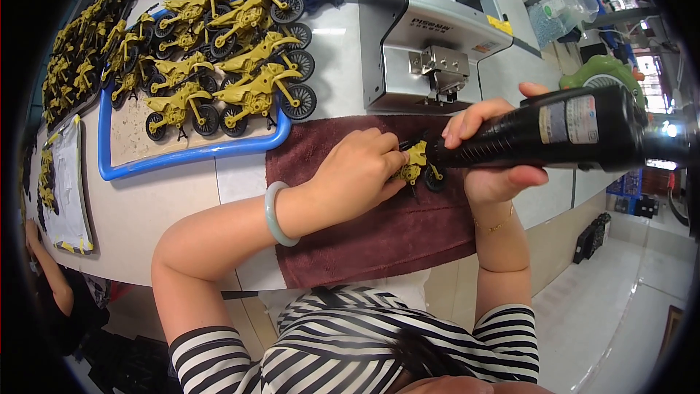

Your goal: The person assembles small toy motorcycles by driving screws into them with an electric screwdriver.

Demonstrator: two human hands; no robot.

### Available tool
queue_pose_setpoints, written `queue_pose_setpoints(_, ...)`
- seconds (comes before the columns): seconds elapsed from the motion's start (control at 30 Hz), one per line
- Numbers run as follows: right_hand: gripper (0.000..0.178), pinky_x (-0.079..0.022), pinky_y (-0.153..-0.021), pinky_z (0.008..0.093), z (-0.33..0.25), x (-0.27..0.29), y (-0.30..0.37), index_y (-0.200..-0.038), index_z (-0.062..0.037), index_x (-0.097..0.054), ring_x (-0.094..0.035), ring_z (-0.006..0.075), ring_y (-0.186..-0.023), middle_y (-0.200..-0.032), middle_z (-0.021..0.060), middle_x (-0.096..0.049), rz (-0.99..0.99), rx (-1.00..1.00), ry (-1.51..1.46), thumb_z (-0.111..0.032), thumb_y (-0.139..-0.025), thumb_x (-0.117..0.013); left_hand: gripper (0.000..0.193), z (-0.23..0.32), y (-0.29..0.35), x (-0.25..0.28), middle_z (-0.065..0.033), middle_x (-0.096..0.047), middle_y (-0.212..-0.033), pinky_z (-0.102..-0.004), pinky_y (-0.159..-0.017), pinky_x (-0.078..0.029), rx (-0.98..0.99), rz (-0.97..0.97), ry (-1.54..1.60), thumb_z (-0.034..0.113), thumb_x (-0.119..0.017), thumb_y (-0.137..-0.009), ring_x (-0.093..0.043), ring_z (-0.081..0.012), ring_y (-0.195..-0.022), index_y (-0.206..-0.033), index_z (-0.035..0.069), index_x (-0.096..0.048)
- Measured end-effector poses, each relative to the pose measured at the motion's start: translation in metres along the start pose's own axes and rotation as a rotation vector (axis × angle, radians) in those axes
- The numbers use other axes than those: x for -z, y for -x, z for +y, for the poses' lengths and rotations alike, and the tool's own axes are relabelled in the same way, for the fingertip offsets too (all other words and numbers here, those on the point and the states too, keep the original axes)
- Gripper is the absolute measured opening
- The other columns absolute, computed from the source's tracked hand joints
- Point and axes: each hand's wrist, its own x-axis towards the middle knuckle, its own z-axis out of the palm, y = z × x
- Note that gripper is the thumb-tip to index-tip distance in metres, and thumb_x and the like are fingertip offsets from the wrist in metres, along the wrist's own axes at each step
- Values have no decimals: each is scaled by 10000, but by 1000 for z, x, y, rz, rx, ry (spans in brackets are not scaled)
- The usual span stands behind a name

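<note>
One pale, smooth worktop (pixel 168 226) carries the whole arrangement. At its left half stands one shallow blue-rimmed plastic tray (pixel 193 157) of yellow plastic toy motorcycles with black wheels (pixel 255 91); at least seven are countable, overlap preventing an exact figure, and the nearest lie with their long axes roughly left to right. To the right of the tray, one folded maroon cloth towel (pixel 364 244) lies flat along the near side. Behind the towel stands one silver-and-dark box-shaped metal machine (pixel 397 29).

One black, roughly cylindrical hand tool (pixel 510 131) extends over the right edge of the towel; its long axis runs nearly level across the view, the ribbed, narrower end pointing left and the broad end right. The two hands face each other: the right hand (pixel 485 182) has its fingers wrapped around the tool, and the left hand (pixel 364 171) has its fingers pinched together on one single yellow toy motorcycle (pixel 415 157).

This motorcycle is over the towel, just beside the tool's narrow end; whether they touch cannot be told. One wheel shows at its right; the left hand covers the remainder, so its exact heading is indeterminate. Smallest are one pale green rigid bangle (pixel 270 211) and one thin gold-coloured bracelet (pixel 496 228), on left and right wrists respectively.
</note>
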Motion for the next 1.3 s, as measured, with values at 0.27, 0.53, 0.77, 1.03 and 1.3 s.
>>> queue_pose_setpoints(0.27, 907, -463, -549, 313, 6, 7, -3, -1169, -67, -254, -520, 183, -537, -694, 89, -508, -38, -22, -11, -776, -634, -440, 278, -1, -3, -2, -67, -534, -805, -330, -664, -432, 10, 8, 14, 117, -709, -627, -515, -232, -734, -869, 9, -628)
queue_pose_setpoints(0.53, 1043, -479, -508, 263, -16, 4, -27, -1327, -22, -96, -542, 160, -530, -700, 108, -545, -39, 328, -176, -774, -657, -369, 280, 1, 0, 3, -65, -530, -800, -329, -665, -436, 6, 10, -20, 121, -714, -622, -514, -231, -729, -867, 15, -631)
queue_pose_setpoints(0.77, 805, -473, -518, 268, -2, 9, -78, -819, 24, -449, -543, 177, -521, -661, 122, -540, 102, 356, 77, -748, -758, -229, 281, 1, -1, -2, -61, -531, -802, -332, -656, -437, 2, 14, 9, 117, -721, -619, -514, -228, -722, -868, 21, -634)
queue_pose_setpoints(1.03, 965, -470, -526, 295, -16, 11, -44, -1318, -63, -167, -517, 172, -519, -655, 89, -514, 23, 204, -116, -778, -693, -340, 277, -2, 0, -1, -61, -533, -805, -329, -663, -436, 3, 21, 13, 110, -721, -619, -516, -225, -730, -866, 21, -633)
queue_pose_setpoints(1.3, 1016, -476, -551, 329, -22, 32, 30, -1328, -100, -105, -524, 201, -549, -710, 126, -521, 76, 169, -170, -766, -627, -418, 274, 0, -1, -1, -61, -531, -808, -329, -660, -432, 12, 6, 12, 100, -721, -615, -513, -228, -733, -860, 20, -629)
